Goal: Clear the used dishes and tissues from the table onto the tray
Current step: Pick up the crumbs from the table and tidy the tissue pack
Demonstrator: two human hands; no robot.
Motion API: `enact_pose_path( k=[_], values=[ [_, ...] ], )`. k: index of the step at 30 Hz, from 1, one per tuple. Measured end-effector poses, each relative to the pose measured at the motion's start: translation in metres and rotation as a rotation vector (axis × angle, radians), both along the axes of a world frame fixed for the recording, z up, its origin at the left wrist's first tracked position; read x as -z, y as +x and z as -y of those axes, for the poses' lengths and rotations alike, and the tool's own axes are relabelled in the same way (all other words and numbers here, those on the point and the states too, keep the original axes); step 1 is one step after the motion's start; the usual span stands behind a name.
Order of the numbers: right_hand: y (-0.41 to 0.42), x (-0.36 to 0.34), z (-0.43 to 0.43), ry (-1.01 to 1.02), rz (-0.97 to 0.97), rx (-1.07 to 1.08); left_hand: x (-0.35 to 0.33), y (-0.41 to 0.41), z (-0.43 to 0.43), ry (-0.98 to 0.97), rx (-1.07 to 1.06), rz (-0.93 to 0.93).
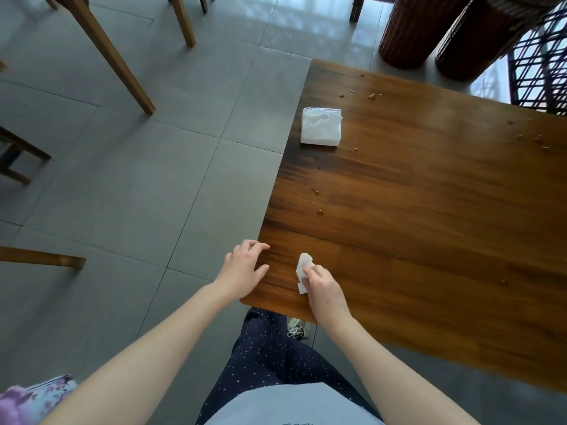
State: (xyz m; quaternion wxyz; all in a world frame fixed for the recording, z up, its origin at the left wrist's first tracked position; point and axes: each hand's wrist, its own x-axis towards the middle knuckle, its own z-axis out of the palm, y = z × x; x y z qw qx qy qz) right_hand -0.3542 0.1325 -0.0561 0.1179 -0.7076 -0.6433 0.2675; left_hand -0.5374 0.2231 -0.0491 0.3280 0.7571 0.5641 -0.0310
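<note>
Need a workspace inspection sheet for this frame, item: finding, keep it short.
Surface: wooden table, glossy, near-left corner in view.
Job's things: crumpled tissue at the near corner; no dishes or tray seen.
Clutter: tissue pack by the left edge; food scraps scattered across the top.
Grippers: left hand rests fingers on the table edge, holding nothing; right hand pinches the tissue.
Cables: nothing seen.
Surroundings: grey tile floor, chair legs, wicker cylinders beyond the far edge.

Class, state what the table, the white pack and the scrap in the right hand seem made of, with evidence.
Table: varnished wood or wood-look laminate; grain, sheen. Tissue pack: paper in clear plastic film; glossy wrinkles. Tissue in right hand: thin crumpled paper.
</note>
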Motion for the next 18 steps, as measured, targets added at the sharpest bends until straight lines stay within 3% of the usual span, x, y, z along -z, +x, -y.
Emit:
enact_pose_path(
  k=[4,9,13,18],
  values=[
    [-0.010,-0.003,0.010,0.097,0.066,-0.046,0.001,0.004,0.002,-0.002,0.001,0.005],
    [-0.006,0.002,0.011,0.014,0.021,-0.055,0.003,0.006,0.002,-0.012,0.008,0.011],
    [-0.010,0.000,0.010,-0.049,-0.115,0.148,0.005,0.008,0.001,-0.008,-0.003,0.014],
    [-0.008,0.000,0.011,-0.090,-0.073,0.075,0.002,0.010,0.001,0.009,0.005,0.022]
  ],
)
